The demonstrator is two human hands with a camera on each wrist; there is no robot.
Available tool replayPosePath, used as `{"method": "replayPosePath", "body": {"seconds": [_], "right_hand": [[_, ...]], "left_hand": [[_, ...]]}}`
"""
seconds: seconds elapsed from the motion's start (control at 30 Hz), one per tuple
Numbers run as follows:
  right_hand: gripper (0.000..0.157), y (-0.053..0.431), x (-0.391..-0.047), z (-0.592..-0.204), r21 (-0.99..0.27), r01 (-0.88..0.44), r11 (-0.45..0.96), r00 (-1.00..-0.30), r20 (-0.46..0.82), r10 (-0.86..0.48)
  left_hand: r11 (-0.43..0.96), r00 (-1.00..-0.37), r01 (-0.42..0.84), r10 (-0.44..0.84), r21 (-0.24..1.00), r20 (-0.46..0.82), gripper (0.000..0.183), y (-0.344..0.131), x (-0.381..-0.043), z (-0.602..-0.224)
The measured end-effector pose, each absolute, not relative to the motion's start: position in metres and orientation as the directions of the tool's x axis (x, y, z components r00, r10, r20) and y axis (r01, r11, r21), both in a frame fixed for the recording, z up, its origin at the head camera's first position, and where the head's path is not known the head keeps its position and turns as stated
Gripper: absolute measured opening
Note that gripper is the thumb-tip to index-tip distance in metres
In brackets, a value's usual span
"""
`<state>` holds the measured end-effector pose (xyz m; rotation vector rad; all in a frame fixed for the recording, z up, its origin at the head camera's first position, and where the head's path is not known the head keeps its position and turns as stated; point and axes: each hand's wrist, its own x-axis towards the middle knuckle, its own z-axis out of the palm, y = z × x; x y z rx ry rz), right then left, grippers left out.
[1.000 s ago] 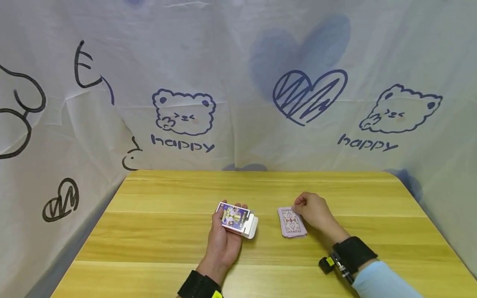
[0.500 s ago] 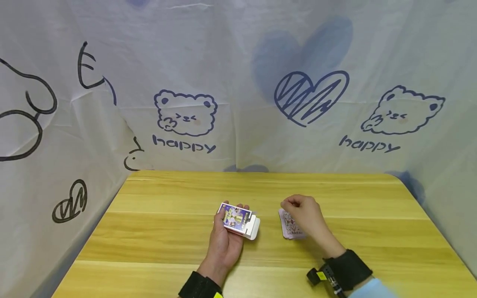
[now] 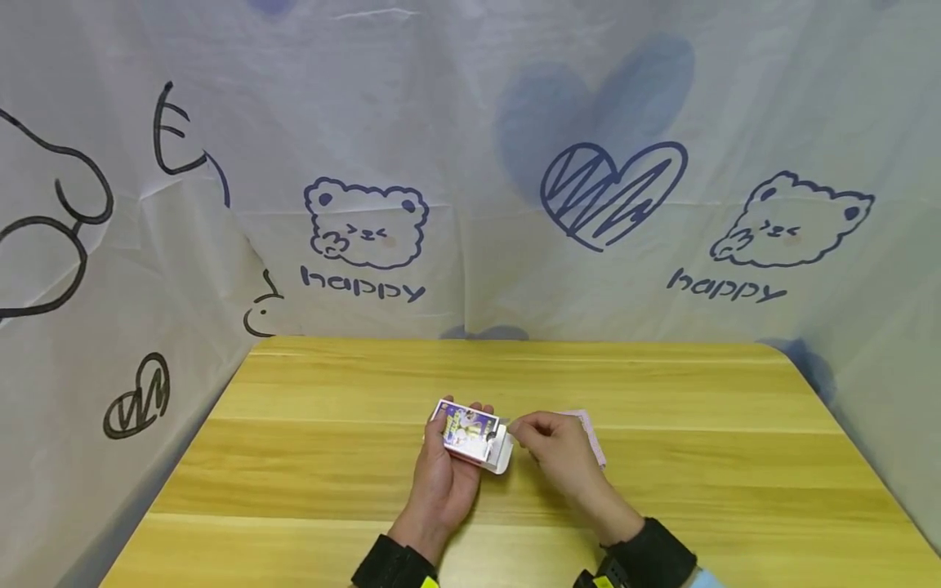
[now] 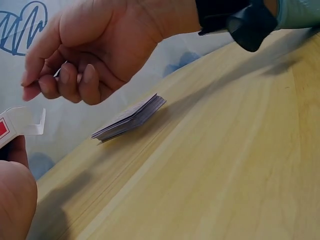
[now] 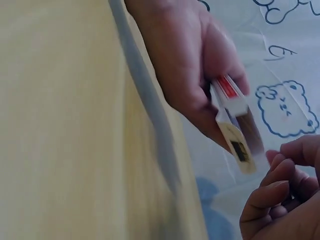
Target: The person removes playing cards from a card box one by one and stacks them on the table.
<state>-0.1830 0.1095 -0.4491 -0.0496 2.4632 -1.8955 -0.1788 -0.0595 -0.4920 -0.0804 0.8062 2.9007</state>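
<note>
My left hand [image 3: 444,482] holds a small card box [image 3: 465,430], thumb across its purple printed face and fingers underneath. The box's open end, with a white flap [image 3: 503,451], points right. Close beside that end is my right hand [image 3: 562,453], fingers curled and the thumb and index fingertips together. Nothing shows between those fingertips in the left wrist view, and they sit just off the flap in the right wrist view. A deck of playing cards [image 4: 130,119] lies stacked on the table; in the head view the right hand covers most of it.
The wooden table [image 3: 294,457] runs back to a white cloth [image 3: 470,106] with drawn bears and hearts. Black bands with small cameras circle both wrists, the right band [image 3: 653,554] nearer the table's front right.
My right hand has moved left from the far edge of the deck, over it, to the open end of the box. The left hand and box stay nearly in place.
</note>
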Motion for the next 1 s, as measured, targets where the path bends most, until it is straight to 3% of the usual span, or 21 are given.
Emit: {"method": "replayPosePath", "body": {"seconds": [0.43,0.7,1.0], "right_hand": [[0.013,0.099,-0.175,-0.459,-0.962,0.081,0.26,-0.993,-0.101,-0.064],[0.024,0.095,-0.174,-0.464,-0.977,0.126,0.174,-0.987,-0.142,-0.082],[0.025,0.095,-0.174,-0.467,-0.983,0.149,0.111,-0.985,-0.158,-0.074]], "left_hand": [[-0.865,-0.989,-0.147,0.113,0.48,-0.1,0.058,-0.061,-0.178,-0.491],[-0.839,-0.984,-0.173,0.172,0.516,-0.049,0.052,-0.059,-0.177,-0.489],[-0.838,-0.978,-0.195,0.204,0.509,-0.039,0.051,-0.057,-0.175,-0.49]]}}
